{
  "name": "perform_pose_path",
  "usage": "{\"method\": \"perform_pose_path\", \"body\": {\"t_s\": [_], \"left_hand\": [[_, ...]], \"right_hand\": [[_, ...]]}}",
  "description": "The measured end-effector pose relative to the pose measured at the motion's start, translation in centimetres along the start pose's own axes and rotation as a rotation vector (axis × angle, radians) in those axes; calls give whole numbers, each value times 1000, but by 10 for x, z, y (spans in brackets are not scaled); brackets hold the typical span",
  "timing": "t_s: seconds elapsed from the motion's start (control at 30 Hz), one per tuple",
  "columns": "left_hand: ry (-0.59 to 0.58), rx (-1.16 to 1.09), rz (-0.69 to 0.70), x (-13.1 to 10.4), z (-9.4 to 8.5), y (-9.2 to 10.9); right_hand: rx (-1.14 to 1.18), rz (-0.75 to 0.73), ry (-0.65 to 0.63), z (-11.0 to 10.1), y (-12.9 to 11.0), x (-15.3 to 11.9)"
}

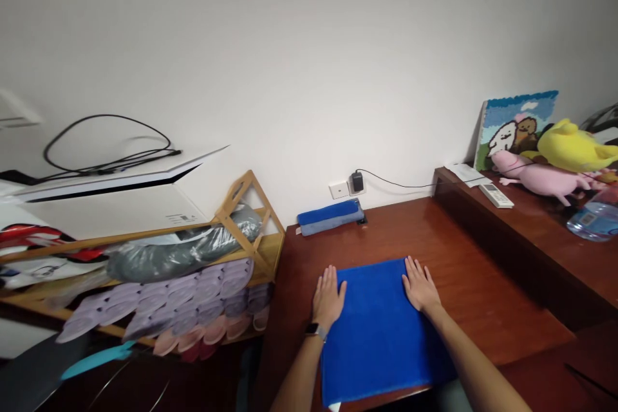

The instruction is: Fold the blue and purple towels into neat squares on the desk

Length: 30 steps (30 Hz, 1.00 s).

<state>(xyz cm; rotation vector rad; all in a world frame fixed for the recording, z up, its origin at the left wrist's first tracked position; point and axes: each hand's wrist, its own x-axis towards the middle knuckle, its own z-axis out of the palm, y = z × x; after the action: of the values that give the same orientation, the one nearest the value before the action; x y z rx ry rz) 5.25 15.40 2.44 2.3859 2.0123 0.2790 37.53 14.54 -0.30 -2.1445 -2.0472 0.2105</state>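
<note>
A blue cloth (376,335) lies spread out flat on the reddish-brown desk (477,296), its near edge close to the desk's front. My left hand (329,299) rests at the cloth's far left corner, fingers stretched out and pointing away from me; a watch is on that wrist. At the far right corner, my right hand (421,284) lies flat with its fingers extended, touching the cloth's edge. Neither hand grips anything. Behind the cloth, near the wall, sits a folded blue and lighter blue cloth (331,216).
A wooden rack (251,232) with several purple and pink slippers (178,302) stands left of the desk. A plugged-in black adapter (357,181) trails a cable rightward. On the raised right surface are a remote control (496,196), plush toys (541,174) and a plastic bottle (596,219).
</note>
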Motion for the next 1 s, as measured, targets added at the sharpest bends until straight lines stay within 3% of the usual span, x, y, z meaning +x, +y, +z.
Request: {"method": "perform_pose_path", "body": {"t_s": [0.07, 0.13, 0.33, 0.53, 0.67, 0.73, 0.8, 0.9, 1.0], "left_hand": [[21, 6, -35, -5, -1, -24], [46, 1, -51, -8, 1, -30], [77, 7, -83, -7, 3, -17], [33, 40, -98, -3, -11, -16], [80, 56, -20, -7, -24, -7], [141, 33, 117, -15, -25, 15], [164, -17, 275, -27, -23, 52], [111, -105, 421, -46, -15, 126], [24, -175, 442, -56, -4, 187]], "right_hand": [[-22, -2, -9, -2, 0, 1], [-44, -4, -19, -3, 0, 3], [-74, -6, -42, -7, 0, 9], [1, 24, -152, -33, -7, 11], [62, 11, 29, -37, 5, -25], [79, -40, 148, -31, 14, -53], [79, -67, 185, -24, 21, -78], [70, -61, 102, -20, 23, -98], [49, -90, 13, -21, 19, -101]]}}
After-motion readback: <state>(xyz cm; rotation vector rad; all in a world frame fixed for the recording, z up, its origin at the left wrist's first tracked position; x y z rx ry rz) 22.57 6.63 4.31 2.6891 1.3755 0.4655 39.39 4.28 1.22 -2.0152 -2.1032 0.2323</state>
